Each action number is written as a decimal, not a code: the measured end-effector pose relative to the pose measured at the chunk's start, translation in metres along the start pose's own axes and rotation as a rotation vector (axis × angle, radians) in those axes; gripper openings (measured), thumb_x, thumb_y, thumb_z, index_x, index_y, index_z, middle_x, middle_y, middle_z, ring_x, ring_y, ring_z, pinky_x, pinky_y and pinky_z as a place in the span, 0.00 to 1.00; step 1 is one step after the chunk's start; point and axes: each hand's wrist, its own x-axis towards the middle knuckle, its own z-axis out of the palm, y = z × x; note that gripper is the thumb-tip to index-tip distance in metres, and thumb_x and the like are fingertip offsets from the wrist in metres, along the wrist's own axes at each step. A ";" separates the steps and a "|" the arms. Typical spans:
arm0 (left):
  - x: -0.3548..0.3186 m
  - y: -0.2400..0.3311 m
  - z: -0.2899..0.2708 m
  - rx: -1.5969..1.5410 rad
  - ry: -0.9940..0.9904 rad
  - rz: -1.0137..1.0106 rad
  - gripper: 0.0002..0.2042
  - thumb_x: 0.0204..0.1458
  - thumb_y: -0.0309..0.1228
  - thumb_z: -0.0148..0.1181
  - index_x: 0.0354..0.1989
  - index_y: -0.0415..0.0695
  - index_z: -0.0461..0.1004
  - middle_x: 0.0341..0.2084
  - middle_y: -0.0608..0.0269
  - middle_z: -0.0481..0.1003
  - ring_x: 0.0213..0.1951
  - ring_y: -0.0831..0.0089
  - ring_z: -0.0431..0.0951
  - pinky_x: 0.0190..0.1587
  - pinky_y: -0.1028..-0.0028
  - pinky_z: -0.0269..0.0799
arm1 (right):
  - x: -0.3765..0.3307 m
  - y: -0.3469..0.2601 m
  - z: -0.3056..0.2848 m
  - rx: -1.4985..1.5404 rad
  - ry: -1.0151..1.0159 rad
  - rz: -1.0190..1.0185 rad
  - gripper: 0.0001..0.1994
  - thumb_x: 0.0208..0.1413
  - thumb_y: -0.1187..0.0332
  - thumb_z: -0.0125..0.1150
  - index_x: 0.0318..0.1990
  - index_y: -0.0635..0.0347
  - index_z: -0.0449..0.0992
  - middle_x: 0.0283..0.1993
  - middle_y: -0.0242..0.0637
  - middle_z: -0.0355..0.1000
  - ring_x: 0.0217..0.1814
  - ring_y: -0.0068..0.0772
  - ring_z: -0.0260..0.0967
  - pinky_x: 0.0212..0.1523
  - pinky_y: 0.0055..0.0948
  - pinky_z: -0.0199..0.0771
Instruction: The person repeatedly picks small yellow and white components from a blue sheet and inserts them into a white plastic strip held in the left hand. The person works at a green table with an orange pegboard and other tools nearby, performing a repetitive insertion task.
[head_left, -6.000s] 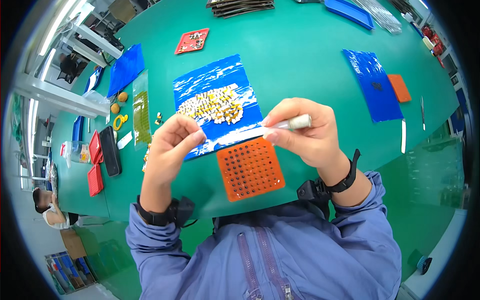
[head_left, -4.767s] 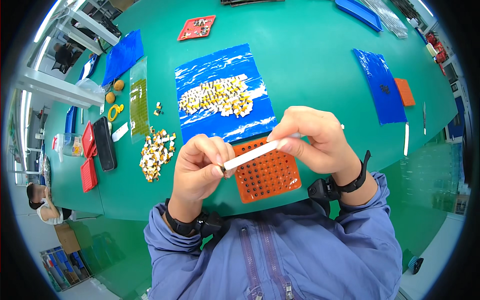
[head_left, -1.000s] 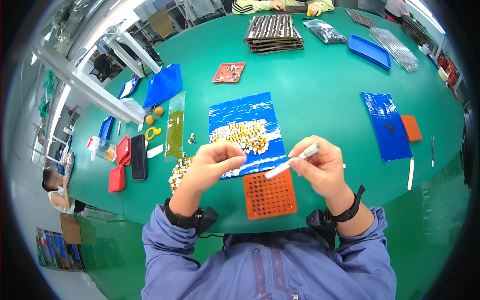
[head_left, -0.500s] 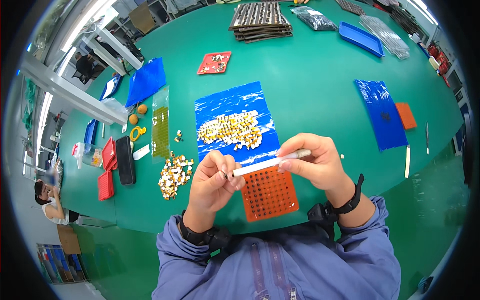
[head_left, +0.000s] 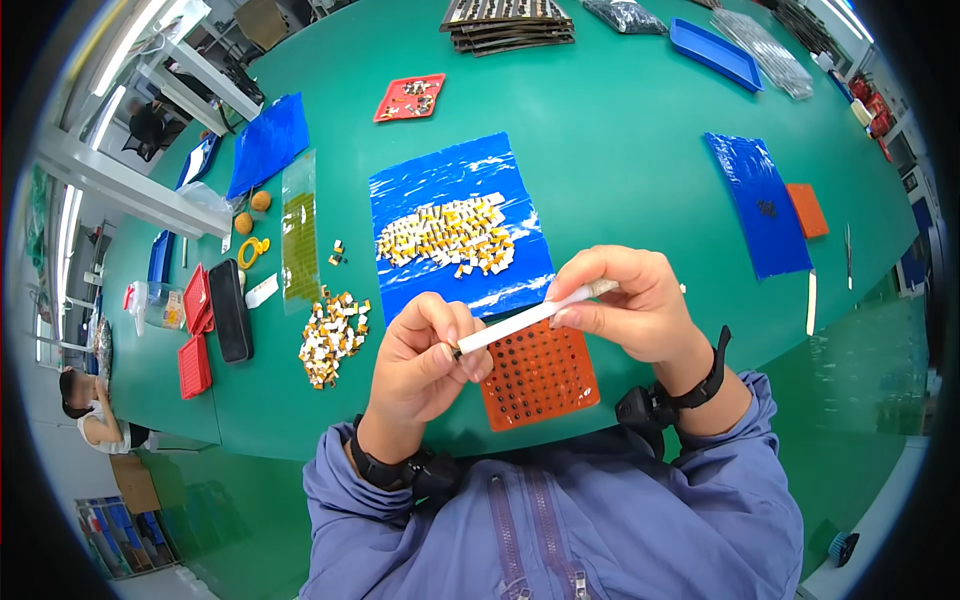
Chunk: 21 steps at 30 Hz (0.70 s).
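My right hand (head_left: 635, 305) grips a thin white pen-like tool (head_left: 530, 317), held slanting across my chest. My left hand (head_left: 425, 355) pinches the lower left tip of that tool between thumb and fingers; whether it holds a small part there I cannot tell. Both hands hover over an orange square tray with a grid of holes (head_left: 545, 385) at the table's near edge. Just beyond lies a blue sheet (head_left: 455, 180) with a heap of small yellow and white parts (head_left: 445, 232). A second heap of such parts (head_left: 333, 335) lies on the green table left of my left hand.
A black case (head_left: 229, 310), red trays (head_left: 195, 340) and a clear yellowish bag (head_left: 299, 235) lie at the left. A red tray (head_left: 410, 97) and stacked dark trays (head_left: 508, 22) sit farther back. A blue sheet (head_left: 758, 205) and orange pad (head_left: 807, 210) lie right. A person (head_left: 85, 415) sits at the far left.
My hands have stayed together on the white tool over the orange tray; half a second ago they held it the same way. The view has shifted slightly.
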 end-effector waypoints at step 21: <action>0.002 0.000 0.003 0.264 -0.009 0.048 0.08 0.49 0.28 0.54 0.28 0.45 0.60 0.20 0.67 0.60 0.24 0.77 0.62 0.26 0.76 0.62 | 0.000 -0.009 -0.003 -0.416 -0.066 -0.211 0.04 0.44 0.75 0.59 0.29 0.65 0.72 0.26 0.36 0.67 0.27 0.29 0.65 0.25 0.23 0.64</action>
